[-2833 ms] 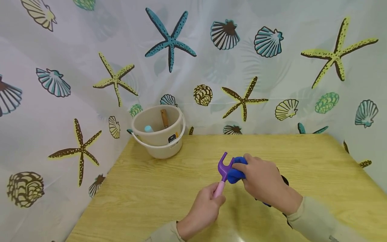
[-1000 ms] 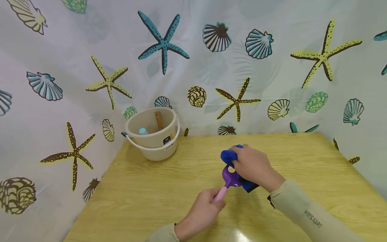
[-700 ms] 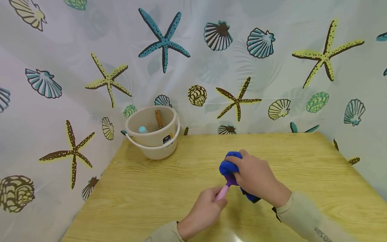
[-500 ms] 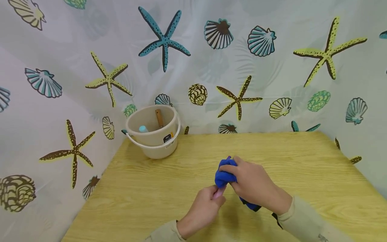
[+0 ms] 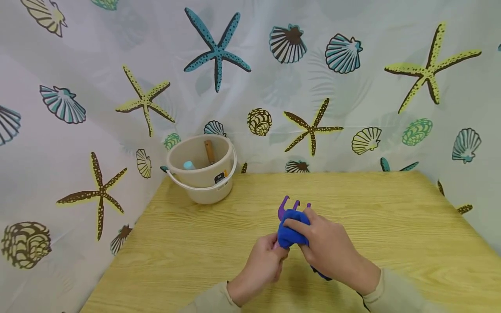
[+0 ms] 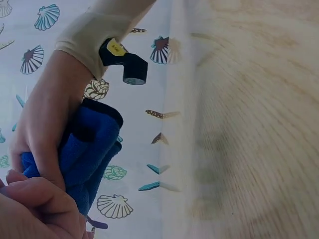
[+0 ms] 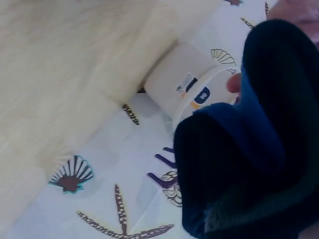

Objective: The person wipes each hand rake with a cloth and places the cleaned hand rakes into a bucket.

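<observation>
In the head view my left hand (image 5: 262, 263) grips the pink handle of a small hand rake (image 5: 282, 211), low over the table. Three curved purple tines stick up past a blue cloth (image 5: 293, 228). My right hand (image 5: 332, 248) pinches that cloth round the rake just above my left hand, hiding the neck and most of the handle. The left wrist view has the folded dark-edged cloth (image 6: 94, 144) hanging below my right fingers, close beside my curled left hand (image 6: 40, 209). Large and dark, the cloth (image 7: 259, 134) fills the right side of the right wrist view, with the tines beyond it.
A beige bucket (image 5: 203, 189) with a white bail stands at the table's back left corner. Inside it are a wooden handle (image 5: 209, 152) and a light-blue-topped item (image 5: 189, 165). A curtain (image 5: 258, 87) printed with shells and starfish surrounds the wood-grain table (image 5: 188, 243).
My right hand has drawn the cloth from the tines down towards the handle, so the tine tips show above it again. My left hand keeps its grip; the bucket stays put.
</observation>
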Demonstrator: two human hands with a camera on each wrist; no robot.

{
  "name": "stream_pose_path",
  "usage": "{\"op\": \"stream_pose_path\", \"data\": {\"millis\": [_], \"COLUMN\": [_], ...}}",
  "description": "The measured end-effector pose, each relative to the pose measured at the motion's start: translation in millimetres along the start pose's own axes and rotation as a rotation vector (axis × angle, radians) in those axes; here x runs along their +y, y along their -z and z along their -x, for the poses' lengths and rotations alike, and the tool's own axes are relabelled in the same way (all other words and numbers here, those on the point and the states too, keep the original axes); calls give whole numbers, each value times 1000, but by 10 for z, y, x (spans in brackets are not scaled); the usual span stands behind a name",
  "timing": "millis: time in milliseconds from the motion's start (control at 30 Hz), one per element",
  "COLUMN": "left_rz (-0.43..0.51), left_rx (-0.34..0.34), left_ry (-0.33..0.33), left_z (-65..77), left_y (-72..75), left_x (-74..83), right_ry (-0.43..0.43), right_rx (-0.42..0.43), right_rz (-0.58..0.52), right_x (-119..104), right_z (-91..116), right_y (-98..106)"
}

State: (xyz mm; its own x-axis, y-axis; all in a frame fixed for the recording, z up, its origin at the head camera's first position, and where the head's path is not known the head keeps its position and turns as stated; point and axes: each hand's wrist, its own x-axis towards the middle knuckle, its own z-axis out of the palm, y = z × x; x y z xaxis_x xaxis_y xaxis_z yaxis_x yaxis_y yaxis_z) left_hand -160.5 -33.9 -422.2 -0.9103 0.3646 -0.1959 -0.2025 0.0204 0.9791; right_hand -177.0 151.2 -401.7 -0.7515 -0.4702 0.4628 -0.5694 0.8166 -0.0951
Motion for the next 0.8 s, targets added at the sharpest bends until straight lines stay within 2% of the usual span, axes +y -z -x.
{"op": "stream_pose_path", "data": {"millis": [133,300,433,533,633,800], "left_rz": [40,76,64,14,-81,-249], "left_rx": [24,43,52,62,95,187], "left_ry": [31,42,38,17,-28,-123], "left_z": [13,43,66,65,71,57], "left_y": [37,93,168,273,436,789], "left_x": [43,71,99,168,313,702], "right_ry": [-18,-47,-126,-187,-216,-189], "right_rx": [53,180,181,147,135,104], "right_rz": [-2,31,-25,-114,-177,-183], "right_x": [14,241,419,478,494,490], "right_z": [5,-37,-84,-73,-29,34], "right_y": [-79,-175,-169,-81,45,210]}}
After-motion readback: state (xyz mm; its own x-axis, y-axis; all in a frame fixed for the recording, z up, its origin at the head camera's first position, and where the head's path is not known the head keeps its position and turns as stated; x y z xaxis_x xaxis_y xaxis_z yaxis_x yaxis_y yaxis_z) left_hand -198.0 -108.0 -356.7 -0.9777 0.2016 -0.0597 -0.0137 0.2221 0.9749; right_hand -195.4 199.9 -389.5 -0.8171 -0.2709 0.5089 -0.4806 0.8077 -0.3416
